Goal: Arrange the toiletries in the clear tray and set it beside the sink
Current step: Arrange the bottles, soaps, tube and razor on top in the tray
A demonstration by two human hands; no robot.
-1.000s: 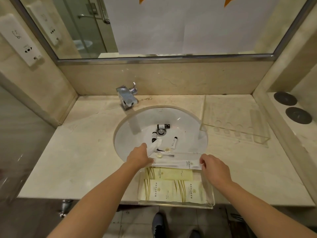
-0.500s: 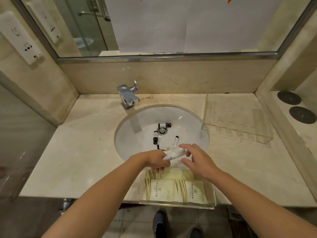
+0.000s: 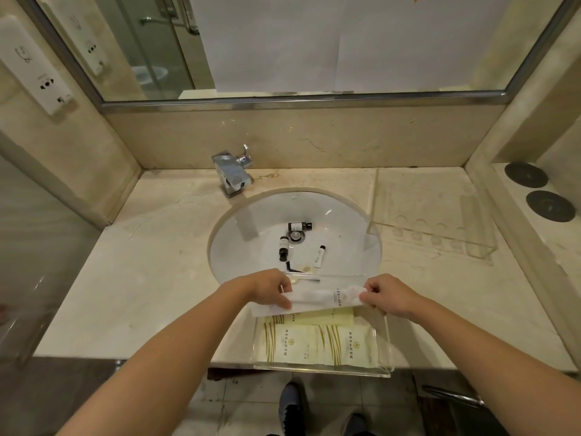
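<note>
A clear tray [image 3: 385, 347] sits at the counter's front edge, overhanging it, with cream toiletry packets [image 3: 314, 344] lying flat inside. Both hands hold a long white packet [image 3: 320, 298] over the tray's far end: my left hand [image 3: 267, 289] pinches its left end, my right hand [image 3: 385, 295] its right end. In the sink basin [image 3: 345, 215] lie two small dark bottles [image 3: 299, 227] [image 3: 283, 247], a small white tube [image 3: 319, 256], a dark razor-like item [image 3: 292, 267] and a small pale item [image 3: 294, 281].
A second clear tray [image 3: 434, 215] with round hollows rests on the counter right of the sink. The chrome faucet [image 3: 232, 173] stands behind the basin. Two dark round discs [image 3: 536, 190] lie on the right ledge. A mirror covers the back wall.
My left hand brought the white packet from the sink toward the tray. My right hand came in, took its other end, and the packet is now stretched flat between both hands.
</note>
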